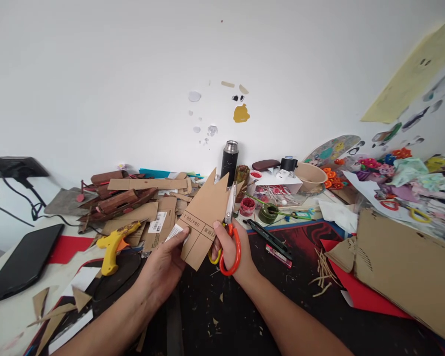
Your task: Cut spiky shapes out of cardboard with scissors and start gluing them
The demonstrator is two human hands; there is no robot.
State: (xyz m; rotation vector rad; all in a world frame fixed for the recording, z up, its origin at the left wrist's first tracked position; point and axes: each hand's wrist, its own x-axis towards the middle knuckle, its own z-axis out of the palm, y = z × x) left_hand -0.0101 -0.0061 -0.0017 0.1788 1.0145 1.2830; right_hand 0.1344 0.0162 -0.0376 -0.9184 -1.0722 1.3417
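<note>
A brown cardboard piece with pointed teeth cut into its far end is held up over the dark mat. My left hand pinches its left edge, thumb on top. In my right hand are scissors with one red and one yellow handle loop. Their blades point away from me along the right side of the cardboard. My right thumb and fingers also touch the cardboard's right edge. Whether the blades are parted cannot be made out clearly.
A yellow glue gun and a black phone lie at left, near brown model boats. Behind stand a black thermos and paint jars. A utility knife lies right of centre; a large cardboard sheet lies far right.
</note>
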